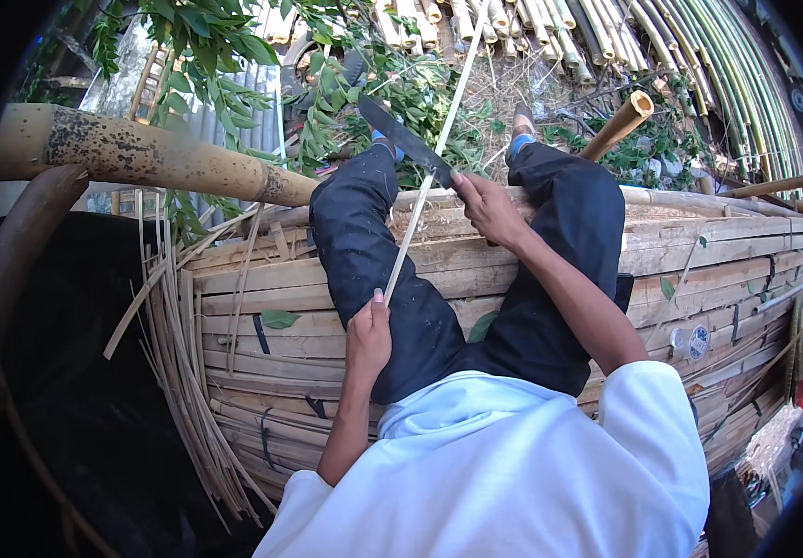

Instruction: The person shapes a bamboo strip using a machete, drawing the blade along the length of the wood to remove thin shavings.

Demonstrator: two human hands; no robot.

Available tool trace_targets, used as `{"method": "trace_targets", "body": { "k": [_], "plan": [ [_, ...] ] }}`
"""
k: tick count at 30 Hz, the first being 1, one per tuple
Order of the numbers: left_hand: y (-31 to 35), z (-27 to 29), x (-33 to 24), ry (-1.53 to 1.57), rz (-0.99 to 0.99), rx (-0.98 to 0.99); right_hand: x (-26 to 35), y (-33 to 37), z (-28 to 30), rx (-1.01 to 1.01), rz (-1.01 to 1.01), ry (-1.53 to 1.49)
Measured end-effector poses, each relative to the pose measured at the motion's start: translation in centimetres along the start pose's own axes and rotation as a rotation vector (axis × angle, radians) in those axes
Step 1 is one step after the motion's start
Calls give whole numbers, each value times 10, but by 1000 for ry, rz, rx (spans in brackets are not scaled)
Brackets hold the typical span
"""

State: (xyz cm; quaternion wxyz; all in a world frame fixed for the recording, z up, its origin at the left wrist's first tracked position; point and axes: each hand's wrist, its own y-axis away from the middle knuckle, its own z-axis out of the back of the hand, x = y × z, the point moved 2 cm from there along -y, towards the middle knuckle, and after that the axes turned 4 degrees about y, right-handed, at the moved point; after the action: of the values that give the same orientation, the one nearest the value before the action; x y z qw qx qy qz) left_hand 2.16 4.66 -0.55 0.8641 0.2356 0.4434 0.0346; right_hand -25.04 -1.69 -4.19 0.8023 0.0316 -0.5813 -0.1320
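A long pale bamboo strip (413, 220) runs up and away from my lap, past my knees toward the greenery. My left hand (368, 335) grips its near end above my left thigh, thumb along the strip. In my right hand (492, 210) is a broad dark-bladed knife (400, 136), its handle mostly hidden by my fingers. The blade crosses the strip between my knees and points up to the left; it seems to touch the strip where they meet.
I sit on a slatted bamboo platform (271, 284). Thin split strips (183, 372) are bundled at my left, beside a thick bamboo pole (150, 153). A cut bamboo stub (617, 124) juts up beyond my right knee. Leafy branches (211, 37) and stacked bamboo poles (690, 56) lie ahead.
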Motion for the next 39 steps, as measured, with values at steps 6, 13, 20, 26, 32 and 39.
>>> {"method": "trace_targets", "body": {
  "k": [6,13,20,26,32,39],
  "plan": [
    [-3,-2,-1,40,22,42,-23,-17,16,-229,-177,-237],
    [-8,0,-8,113,61,134,-19,-12,13,-201,-210,-361],
    [-8,-2,-7,197,96,149,-20,-9,-1,-95,-58,-126],
    [-9,-1,-2,313,211,184,-19,-4,-6,-112,-59,-235],
    [-8,0,-3,373,258,175,-28,7,-17,-4,112,26],
    [-9,-5,-8,308,259,121,-32,11,-31,93,213,62]
  ]
}}
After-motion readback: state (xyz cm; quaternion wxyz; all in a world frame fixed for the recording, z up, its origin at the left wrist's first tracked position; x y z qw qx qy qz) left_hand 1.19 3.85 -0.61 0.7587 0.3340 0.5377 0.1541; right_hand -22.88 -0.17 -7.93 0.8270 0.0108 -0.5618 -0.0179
